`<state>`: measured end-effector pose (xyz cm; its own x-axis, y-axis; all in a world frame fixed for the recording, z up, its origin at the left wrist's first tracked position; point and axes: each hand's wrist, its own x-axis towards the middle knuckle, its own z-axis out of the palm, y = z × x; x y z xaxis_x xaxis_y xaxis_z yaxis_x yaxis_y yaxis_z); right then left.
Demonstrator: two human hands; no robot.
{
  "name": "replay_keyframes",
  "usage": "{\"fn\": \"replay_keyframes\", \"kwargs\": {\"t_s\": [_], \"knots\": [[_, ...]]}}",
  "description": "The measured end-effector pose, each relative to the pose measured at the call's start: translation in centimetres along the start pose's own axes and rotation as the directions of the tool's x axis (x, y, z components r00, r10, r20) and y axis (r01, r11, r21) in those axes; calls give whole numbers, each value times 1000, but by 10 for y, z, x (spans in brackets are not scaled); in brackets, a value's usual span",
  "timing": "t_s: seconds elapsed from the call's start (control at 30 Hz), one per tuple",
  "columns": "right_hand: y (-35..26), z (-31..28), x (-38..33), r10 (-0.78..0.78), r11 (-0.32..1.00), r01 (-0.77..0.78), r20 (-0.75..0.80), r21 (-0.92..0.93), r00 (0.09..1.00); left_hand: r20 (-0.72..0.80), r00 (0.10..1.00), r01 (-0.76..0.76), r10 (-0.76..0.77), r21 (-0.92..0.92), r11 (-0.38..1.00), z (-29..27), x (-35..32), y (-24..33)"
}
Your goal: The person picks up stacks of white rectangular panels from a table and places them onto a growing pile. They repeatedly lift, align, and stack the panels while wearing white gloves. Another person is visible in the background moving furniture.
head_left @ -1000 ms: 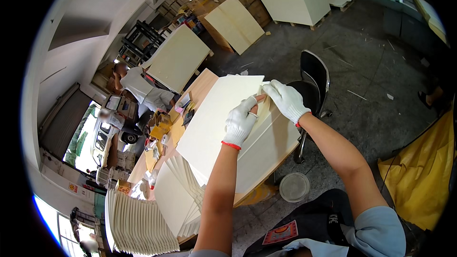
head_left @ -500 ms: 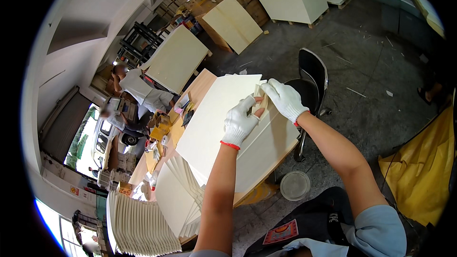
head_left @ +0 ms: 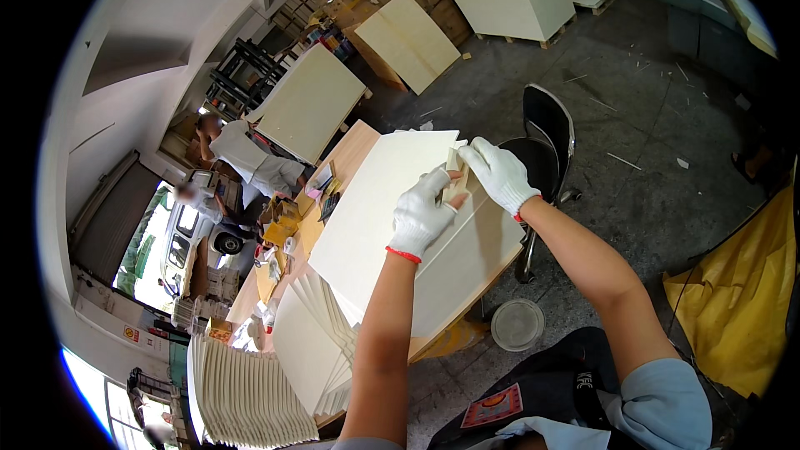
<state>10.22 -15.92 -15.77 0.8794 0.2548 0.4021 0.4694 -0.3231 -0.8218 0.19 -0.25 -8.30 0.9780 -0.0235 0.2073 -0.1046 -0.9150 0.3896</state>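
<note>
Two gloved hands' fingers (head_left: pixel 447 181) pinch a small block (head_left: pixel 455 186) over a cream panel (head_left: pixel 392 208)

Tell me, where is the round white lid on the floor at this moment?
In the head view the round white lid lies on the grey floor, lower centre-right, beside the worktable, below the black chair.

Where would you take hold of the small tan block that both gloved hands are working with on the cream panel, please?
Grip the small tan block by its long side faces, coming from above. It lies low on the cream panel, so only its sides offer purchase. The left hand and right hand already pinch it from opposite sides.
</note>
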Motion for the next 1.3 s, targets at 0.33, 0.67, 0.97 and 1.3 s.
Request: {"fn": "replay_keyframes", "kwargs": {"t_s": [0.33, 0.67, 0.97, 1.3], "knots": [[-4, -42, -7, -41, 924, 133, 252, -358, 967, -197, 944, -236, 267, 168, 957, 13, -8, -12], [-2, -31, 13, -361, 802, 428, 234, -417, 903, -155, 981, -68, 115, 282, 957, 20, 23, -23], [-8, -14, -1, 33, 999, -33, 108, -3, 994, -61, 998, -22, 11, -190, 982, 14, 0, -21], [-4, -9, -4, 20, 1000, -20, 76, 2, 997, -62, 996, 46, -61, -221, 974, 14, -1, -16]]}}
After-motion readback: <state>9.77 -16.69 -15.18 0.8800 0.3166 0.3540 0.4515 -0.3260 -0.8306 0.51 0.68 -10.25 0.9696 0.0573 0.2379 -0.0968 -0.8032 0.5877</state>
